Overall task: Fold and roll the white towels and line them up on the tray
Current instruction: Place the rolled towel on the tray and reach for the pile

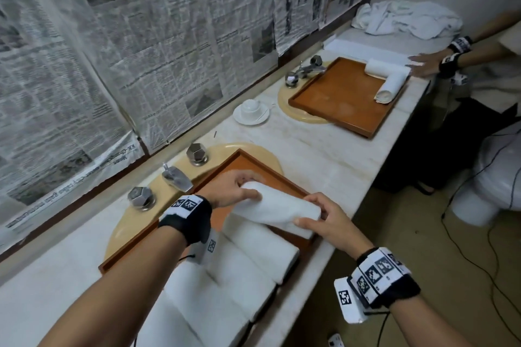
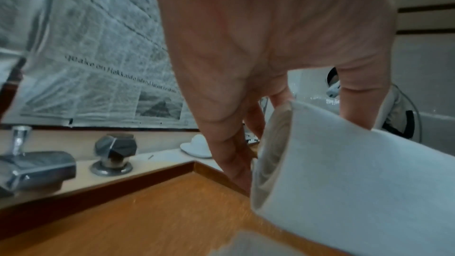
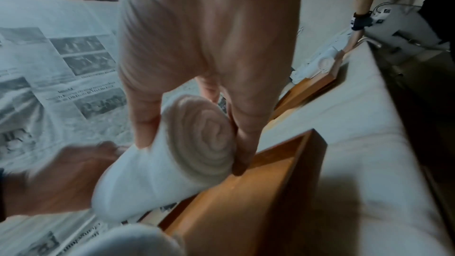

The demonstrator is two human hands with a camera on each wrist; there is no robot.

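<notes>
I hold a rolled white towel (image 1: pixel 277 210) over the near brown wooden tray (image 1: pixel 245 162), one hand at each end. My left hand (image 1: pixel 235 190) grips its far end, seen in the left wrist view as the roll (image 2: pixel 344 172) below my fingers (image 2: pixel 231 155). My right hand (image 1: pixel 324 220) pinches the near end; the right wrist view shows the spiral end of the roll (image 3: pixel 204 139) between thumb and fingers, above the tray's rim (image 3: pixel 283 163). A folded white towel (image 1: pixel 225 284) lies flat across the tray's near edge and the counter.
A faucet (image 1: pixel 176 177) with two chrome knobs stands behind the tray. Farther along the marble counter (image 1: pixel 338 160) are a white cup and saucer (image 1: pixel 251 111), and a second tray (image 1: pixel 338 93) with two rolled towels (image 1: pixel 390 76), where another person's hand (image 1: pixel 425 63) works. A towel pile (image 1: pixel 406 18) lies beyond.
</notes>
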